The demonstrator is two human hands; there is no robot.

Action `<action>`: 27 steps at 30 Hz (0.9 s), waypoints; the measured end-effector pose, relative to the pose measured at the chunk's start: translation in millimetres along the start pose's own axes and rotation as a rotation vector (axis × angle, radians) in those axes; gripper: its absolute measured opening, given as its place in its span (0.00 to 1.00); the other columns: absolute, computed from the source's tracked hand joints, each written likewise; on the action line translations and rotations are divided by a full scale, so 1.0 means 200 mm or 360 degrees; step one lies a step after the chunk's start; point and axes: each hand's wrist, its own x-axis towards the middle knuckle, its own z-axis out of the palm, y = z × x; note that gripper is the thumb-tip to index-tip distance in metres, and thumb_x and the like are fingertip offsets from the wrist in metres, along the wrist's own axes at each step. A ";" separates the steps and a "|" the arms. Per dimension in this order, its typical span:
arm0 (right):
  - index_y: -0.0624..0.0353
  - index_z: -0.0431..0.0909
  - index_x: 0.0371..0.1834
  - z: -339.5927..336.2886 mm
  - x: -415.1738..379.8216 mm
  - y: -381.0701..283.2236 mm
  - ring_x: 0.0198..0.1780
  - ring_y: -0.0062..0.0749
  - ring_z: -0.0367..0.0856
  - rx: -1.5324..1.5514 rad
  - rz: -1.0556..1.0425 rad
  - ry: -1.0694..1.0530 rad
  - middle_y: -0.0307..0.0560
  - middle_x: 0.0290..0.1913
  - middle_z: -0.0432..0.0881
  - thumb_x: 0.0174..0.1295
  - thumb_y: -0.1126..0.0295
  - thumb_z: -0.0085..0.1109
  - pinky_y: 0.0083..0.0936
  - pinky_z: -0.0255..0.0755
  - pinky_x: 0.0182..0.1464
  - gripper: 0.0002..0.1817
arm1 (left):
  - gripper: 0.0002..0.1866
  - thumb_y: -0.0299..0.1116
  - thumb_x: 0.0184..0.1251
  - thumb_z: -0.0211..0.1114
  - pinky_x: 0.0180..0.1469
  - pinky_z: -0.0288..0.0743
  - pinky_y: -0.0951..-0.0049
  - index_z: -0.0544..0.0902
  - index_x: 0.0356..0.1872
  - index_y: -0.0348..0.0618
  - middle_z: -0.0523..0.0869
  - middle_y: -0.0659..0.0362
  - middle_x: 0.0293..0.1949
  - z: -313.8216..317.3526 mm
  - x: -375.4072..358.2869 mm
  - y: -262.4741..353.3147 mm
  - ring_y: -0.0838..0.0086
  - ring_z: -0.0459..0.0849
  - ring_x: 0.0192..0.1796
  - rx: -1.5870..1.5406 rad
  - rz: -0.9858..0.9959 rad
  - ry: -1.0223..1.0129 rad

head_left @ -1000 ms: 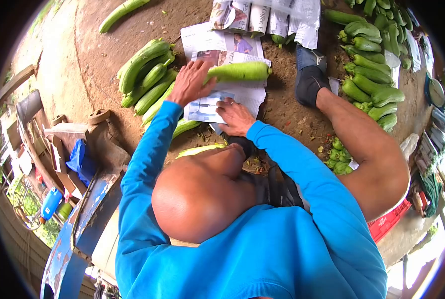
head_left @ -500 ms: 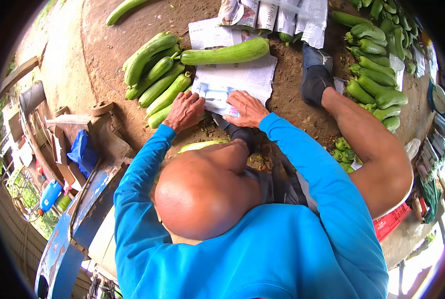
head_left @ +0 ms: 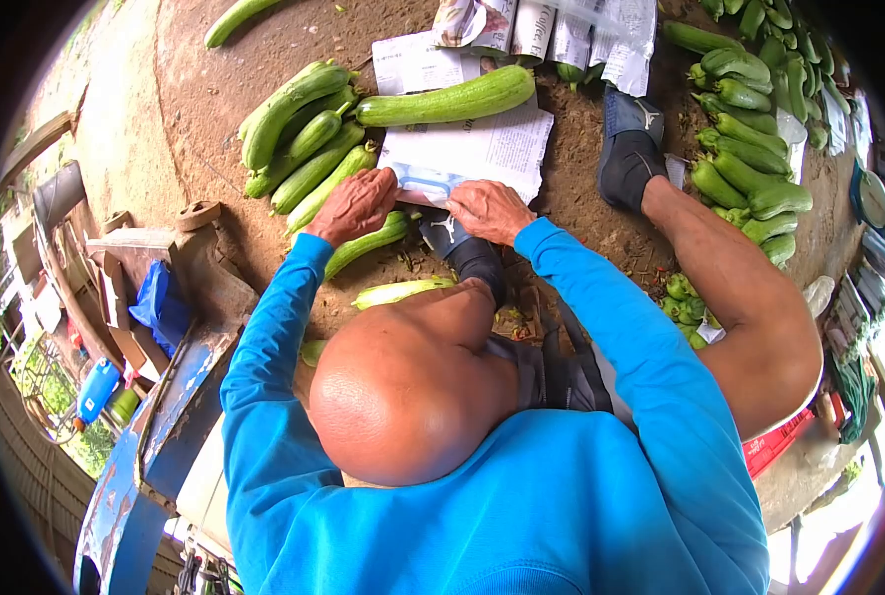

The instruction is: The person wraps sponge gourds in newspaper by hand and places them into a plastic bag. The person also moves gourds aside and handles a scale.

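Your left hand and right hand each pinch the near edge of the newspaper sheet; the long green gourd lies across it. Caution: uneven pull can tear the thin paper or skew the gourd. Contact with the piled gourds can obstruct rolling. Your curled fingers hide the pinch points; the top frame edge cuts off the paper-wrapped bundles.

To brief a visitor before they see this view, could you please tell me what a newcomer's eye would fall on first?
Probably the bright blue sleeves, reaching up from the bottom to the left hand and right hand, both at the near edge of a newspaper sheet. Next, the long green gourd lying across that sheet, and the heap of green vegetables at upper right.
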 end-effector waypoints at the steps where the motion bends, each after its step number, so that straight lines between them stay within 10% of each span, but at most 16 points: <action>1: 0.59 0.83 0.37 0.01 0.00 0.02 0.42 0.58 0.86 -0.0006 -0.0063 0.0024 0.56 0.39 0.86 0.68 0.60 0.57 0.52 0.81 0.47 0.13 | 0.06 0.30 0.73 0.58 0.46 0.74 0.49 0.72 0.40 0.38 0.79 0.44 0.34 -0.01 0.00 0.01 0.45 0.80 0.41 -0.0003 0.0004 -0.0001; 10: 0.60 0.82 0.37 0.03 -0.02 0.04 0.45 0.58 0.85 -0.0045 -0.0079 -0.0038 0.56 0.40 0.85 0.64 0.63 0.61 0.50 0.80 0.50 0.11 | 0.06 0.31 0.71 0.62 0.45 0.74 0.53 0.75 0.38 0.40 0.77 0.48 0.34 -0.06 0.14 -0.04 0.50 0.79 0.41 0.0196 0.0073 0.0128; 16: 0.57 0.81 0.39 0.08 -0.10 0.05 0.49 0.52 0.82 -0.0321 -0.0294 0.0140 0.51 0.45 0.82 0.62 0.67 0.63 0.46 0.82 0.47 0.07 | 0.33 0.51 0.63 0.71 0.56 0.70 0.49 0.74 0.66 0.47 0.82 0.51 0.53 -0.08 0.47 -0.15 0.54 0.79 0.58 0.0743 -0.0117 0.0384; 27: 0.56 0.79 0.40 -0.02 -0.17 0.03 0.54 0.45 0.75 -0.0665 -0.0163 0.0187 0.47 0.50 0.75 0.61 0.69 0.64 0.42 0.77 0.50 0.07 | 0.31 0.49 0.51 0.72 0.57 0.73 0.53 0.79 0.54 0.41 0.84 0.49 0.48 -0.04 0.58 -0.09 0.53 0.80 0.55 0.0543 -0.0109 0.0151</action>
